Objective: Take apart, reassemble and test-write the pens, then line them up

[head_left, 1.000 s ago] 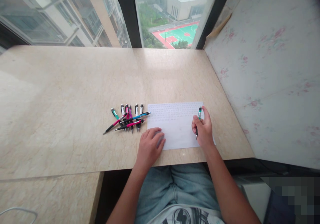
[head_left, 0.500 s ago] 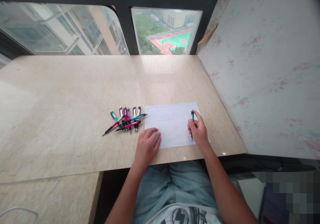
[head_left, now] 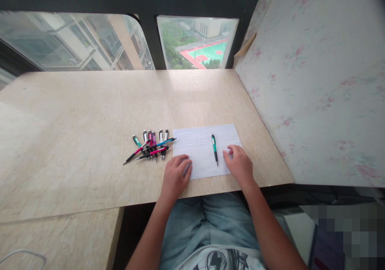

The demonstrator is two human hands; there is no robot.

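A sheet of paper with lines of handwriting across its upper part lies on the marble-look desk. On it rests a green and black pen, tip toward me. My right hand is just right of that pen, fingers loosely curved and apart, holding nothing. Over the paper's lower left corner lies my left hand, fingers spread and resting. Left of the paper sits a loose pile of several pens; a blue pen and a pink pen lie across the others, the blue one's end reaching the paper's edge.
The desk runs back to the windows. A floral-papered wall borders its right side. At the lower left, a white cable lies on a lower surface.
My right hand has let go of the green pen, which now lies on the paper further left. The hand is open beside it. My left hand has stayed in place; the view has tilted slightly.
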